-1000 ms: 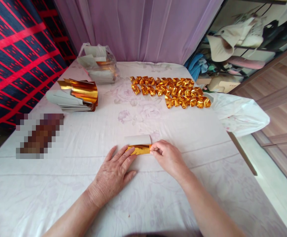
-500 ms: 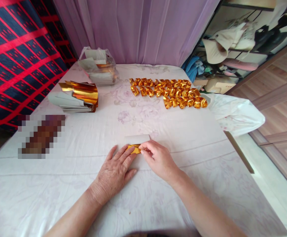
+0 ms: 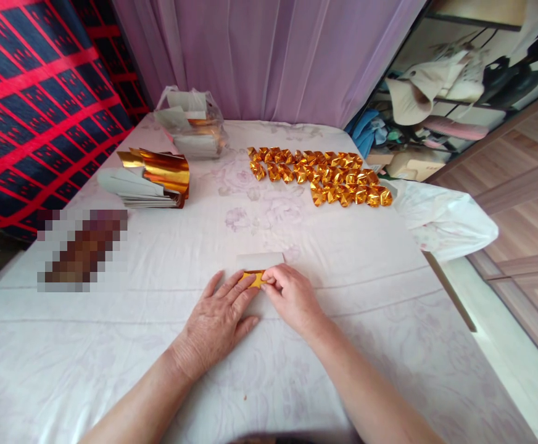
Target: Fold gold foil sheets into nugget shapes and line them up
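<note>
head | left-hand (image 3: 218,319) fingers released, flat atop gold paper (image 3: 258,280), mid-bench (image 3: 167,246); right-hand (image 3: 294,296) fingers pinching its right end | risk: weak left pressure may let paper skid, skewing crease; hard pinch may tear foil | right bench edge well apart; open room before folded gold pieces (image 3: 319,176)

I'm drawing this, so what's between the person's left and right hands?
In the head view, gold paper lies between the left hand and right hand, touched by both.

Single near view from the head, forward-down over the table (image 3: 167,253)
</note>
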A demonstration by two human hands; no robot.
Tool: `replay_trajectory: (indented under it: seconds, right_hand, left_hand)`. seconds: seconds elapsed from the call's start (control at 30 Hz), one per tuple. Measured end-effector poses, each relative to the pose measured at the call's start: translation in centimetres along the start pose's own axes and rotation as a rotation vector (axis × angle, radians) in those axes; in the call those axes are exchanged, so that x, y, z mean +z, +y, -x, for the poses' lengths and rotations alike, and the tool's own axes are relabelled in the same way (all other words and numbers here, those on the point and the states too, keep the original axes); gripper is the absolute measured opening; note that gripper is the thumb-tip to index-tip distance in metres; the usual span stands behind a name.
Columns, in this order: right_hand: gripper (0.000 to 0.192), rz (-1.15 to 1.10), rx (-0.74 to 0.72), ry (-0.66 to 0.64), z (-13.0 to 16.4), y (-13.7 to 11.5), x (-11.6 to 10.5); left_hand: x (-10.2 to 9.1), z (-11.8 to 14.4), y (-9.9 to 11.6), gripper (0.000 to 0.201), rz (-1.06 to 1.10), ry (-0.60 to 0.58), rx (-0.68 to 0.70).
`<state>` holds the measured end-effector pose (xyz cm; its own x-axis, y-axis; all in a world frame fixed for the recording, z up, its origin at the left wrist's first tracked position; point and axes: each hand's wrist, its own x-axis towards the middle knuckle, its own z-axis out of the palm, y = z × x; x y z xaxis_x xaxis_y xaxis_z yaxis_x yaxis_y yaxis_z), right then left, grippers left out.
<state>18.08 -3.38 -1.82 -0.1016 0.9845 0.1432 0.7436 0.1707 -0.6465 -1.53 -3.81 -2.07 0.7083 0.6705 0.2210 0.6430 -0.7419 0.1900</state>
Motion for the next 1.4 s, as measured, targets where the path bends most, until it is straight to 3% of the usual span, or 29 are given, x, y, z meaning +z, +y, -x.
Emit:
replay_trajectory:
  seconds: [0.27,1.4]
  right_hand:
    - [0.018,-0.069,0.011,-0.054,-0.1,0.4,-0.7]
    - [0.017,-0.072,-0.012,-0.042,0.0,0.6,-0.6]
  left_hand:
    - [0.0,0.0,-0.1,0.046,-0.016,-0.017,0.006]
    - [-1.6,1.7,-2.1,0.03,-0.057,0.033,-0.117]
